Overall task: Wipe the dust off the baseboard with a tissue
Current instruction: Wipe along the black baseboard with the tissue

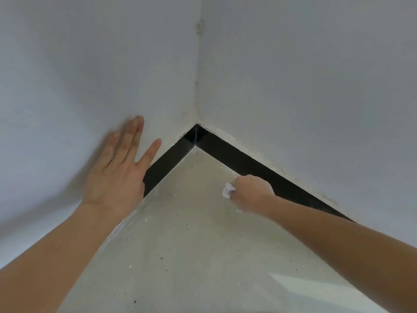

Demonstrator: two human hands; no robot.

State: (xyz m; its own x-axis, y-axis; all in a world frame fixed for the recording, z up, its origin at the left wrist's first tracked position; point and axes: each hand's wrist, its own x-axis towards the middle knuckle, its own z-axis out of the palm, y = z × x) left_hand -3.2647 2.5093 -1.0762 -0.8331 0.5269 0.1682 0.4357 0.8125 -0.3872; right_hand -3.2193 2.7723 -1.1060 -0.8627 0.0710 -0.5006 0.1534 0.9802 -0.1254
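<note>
Where the two white walls meet at the room corner (196, 125), both bare forearms reach forward from the lower edge of the view toward it. The left hand (117, 170) is raised to the left of the corner, palm toward the left wall (79, 75), fingers stretched out and spread, pointing up and slightly right; it is blurred, and whether it touches the wall cannot be told. It holds nothing and covers part of the black baseboard (237, 158). That baseboard runs as two glossy strips along the foot of the walls, their long axes slanting down and away from the corner to either side. The right hand (252, 192) is right of the corner and lower, curled into a fist against the right strip, clutching a small crumpled white tissue (228, 190) that sticks out on its corner-facing side, just above the speckled pale floor (191, 245).
</note>
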